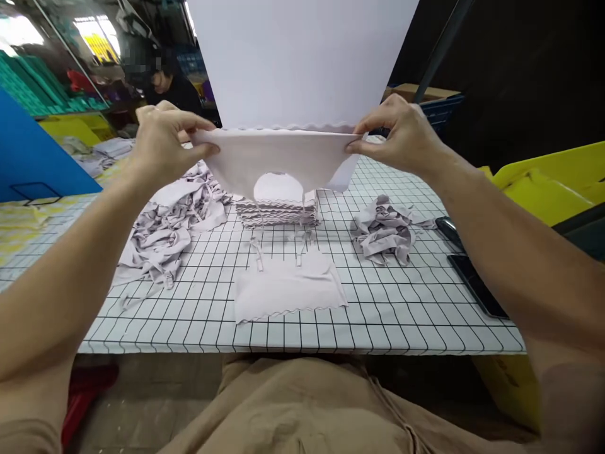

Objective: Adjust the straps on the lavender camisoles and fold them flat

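Note:
My left hand (174,135) and my right hand (394,132) pinch the two ends of a pale lilac camisole top (283,154) between thumb and fingers. The top is stretched level above the table, wavy-hemmed edge up, its rounded neckline and thin straps hanging down. Below it a second camisole top (288,287) lies flat, straps pointing away from me and wavy hem toward me. Partly hidden behind the held top is a neat stack of folded tops (278,213).
A loose heap of lilac garments (165,233) lies left, a smaller crumpled bunch (384,230) right. Near my right forearm are a phone (477,287) and a dark object (449,231). A white board (302,63) rises behind the table (392,321). Another person (174,91) is at back left.

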### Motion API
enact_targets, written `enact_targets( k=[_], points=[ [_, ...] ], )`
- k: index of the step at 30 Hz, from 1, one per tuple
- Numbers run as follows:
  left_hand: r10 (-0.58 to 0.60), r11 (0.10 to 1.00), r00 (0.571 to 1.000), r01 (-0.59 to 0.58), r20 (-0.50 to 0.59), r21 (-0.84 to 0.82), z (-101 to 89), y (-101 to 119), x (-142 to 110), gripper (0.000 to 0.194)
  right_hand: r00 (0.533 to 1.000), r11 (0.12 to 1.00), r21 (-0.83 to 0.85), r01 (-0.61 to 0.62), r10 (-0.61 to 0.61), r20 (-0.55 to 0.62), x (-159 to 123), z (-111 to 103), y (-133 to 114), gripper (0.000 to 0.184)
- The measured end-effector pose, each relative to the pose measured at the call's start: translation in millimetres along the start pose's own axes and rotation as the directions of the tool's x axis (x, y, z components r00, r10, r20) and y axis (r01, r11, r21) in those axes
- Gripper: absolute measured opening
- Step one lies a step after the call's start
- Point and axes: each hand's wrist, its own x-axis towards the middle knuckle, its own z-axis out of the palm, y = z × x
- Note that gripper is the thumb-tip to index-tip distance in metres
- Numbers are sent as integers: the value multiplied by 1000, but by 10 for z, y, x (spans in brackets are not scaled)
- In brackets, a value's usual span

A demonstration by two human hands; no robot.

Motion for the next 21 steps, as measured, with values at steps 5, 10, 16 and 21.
enact_targets(
  k=[5,10,16,21],
  points=[
    [-114,980,993,115,11,-162,597,149,-693,17,989,995,-21,-101,103,104,-638,600,49,23],
    [-118,896,968,200,223,-397,1185,401,-1668,8,977,995,15,-98,94,190,-1472,1165,116,13],
    [-16,906,991,70,133,-418,1075,712,-2276,18,988,998,70,3,-14,152,-2056,1142,-131,14],
    [45,910,979,41,197,-412,1036,860,-2550,22,951,997,29,78,-83,298,-2394,1152,-235,18]
  ],
)
